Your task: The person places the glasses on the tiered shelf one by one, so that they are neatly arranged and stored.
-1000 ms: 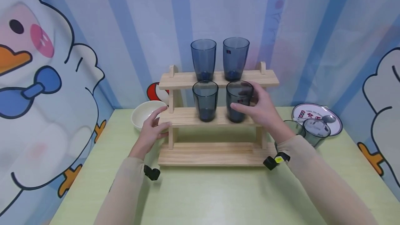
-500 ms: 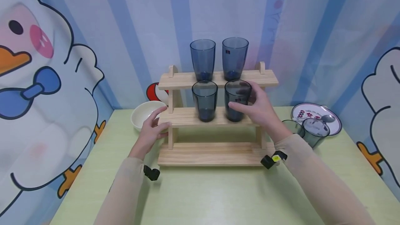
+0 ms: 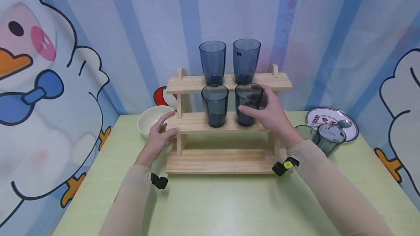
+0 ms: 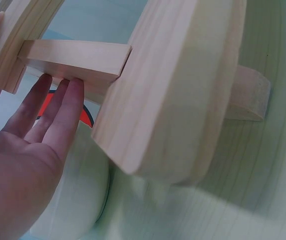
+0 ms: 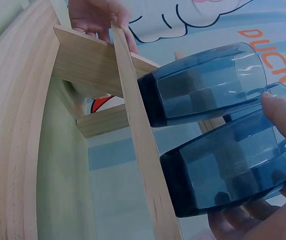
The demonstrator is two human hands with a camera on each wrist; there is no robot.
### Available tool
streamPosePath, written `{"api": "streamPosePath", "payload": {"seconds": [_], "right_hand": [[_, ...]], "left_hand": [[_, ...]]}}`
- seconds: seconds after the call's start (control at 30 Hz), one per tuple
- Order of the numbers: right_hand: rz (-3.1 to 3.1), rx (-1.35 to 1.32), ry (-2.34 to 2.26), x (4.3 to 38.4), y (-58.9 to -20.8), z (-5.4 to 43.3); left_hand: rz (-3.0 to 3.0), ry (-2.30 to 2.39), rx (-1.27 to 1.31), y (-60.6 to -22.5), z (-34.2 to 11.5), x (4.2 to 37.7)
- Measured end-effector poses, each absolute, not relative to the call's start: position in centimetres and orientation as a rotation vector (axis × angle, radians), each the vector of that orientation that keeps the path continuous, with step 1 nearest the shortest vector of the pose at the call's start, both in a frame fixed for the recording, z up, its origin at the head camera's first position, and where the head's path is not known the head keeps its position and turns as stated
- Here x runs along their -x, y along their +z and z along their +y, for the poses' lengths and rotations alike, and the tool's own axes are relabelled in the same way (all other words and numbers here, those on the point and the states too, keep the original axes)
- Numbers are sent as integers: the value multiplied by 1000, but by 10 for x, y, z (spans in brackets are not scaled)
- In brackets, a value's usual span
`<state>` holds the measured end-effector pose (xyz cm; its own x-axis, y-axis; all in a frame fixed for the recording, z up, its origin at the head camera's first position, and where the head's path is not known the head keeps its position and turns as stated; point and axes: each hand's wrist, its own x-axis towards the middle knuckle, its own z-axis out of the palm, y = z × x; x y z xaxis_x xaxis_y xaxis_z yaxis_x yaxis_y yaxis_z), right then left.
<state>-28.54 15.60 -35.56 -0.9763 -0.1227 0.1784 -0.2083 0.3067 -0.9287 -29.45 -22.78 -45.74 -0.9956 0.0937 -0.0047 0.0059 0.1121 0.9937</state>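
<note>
A three-tier wooden rack (image 3: pixel 223 163) stands on the table. My right hand (image 3: pixel 273 114) holds a dark tinted glass (image 3: pixel 244 99) on the middle tier, thumb in front and fingers round its far side. In the right wrist view its base meets the board. Just left of it stands a matching glass (image 3: pixel 215 106), a narrow gap between them. Two bluish glasses, one on the left (image 3: pixel 212 59) and one on the right (image 3: pixel 247 61), stand upright on the top tier. My left hand (image 3: pixel 155 141) grips the rack's left end, with fingertips touching an upright (image 4: pixel 78 57) in the left wrist view.
Behind my left hand lies a white bowl (image 3: pixel 147 119). To the right are two more glasses, the nearer one (image 3: pixel 331 139) beside another (image 3: pixel 306 133) partly behind my arm. Behind them rests a patterned plate (image 3: pixel 323 115) with a spoon (image 3: pixel 344 124). A printed curtain (image 3: pixel 147 28) hangs behind.
The right hand and its glass have shifted slightly left along the middle tier, closer to the neighbouring glass. My left hand has stayed in place on the rack.
</note>
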Motion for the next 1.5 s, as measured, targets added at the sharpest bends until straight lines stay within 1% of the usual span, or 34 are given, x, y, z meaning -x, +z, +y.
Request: {"api": "streamPosePath", "payload": {"seconds": [0.33,0.7,0.9,1.03,1.2,1.5], "right_hand": [[-2506,-316,1780,285,-354,158],[-2528,-364,1797,281,-361,177],[-2482,-433,1832,274,-362,195],[-2463,-434,1819,268,-360,211],[-2477,-370,1770,259,-359,232],[-2578,-296,1532,244,-358,271]], "left_hand": [[2301,2035,-94,-457,-228,295],[2296,2040,-84,-456,-228,294],[2290,2038,-79,-456,-228,294],[2282,2047,-85,-456,-227,294],[2288,2038,-89,-456,-226,294],[2292,2048,-84,-455,-226,293]]}}
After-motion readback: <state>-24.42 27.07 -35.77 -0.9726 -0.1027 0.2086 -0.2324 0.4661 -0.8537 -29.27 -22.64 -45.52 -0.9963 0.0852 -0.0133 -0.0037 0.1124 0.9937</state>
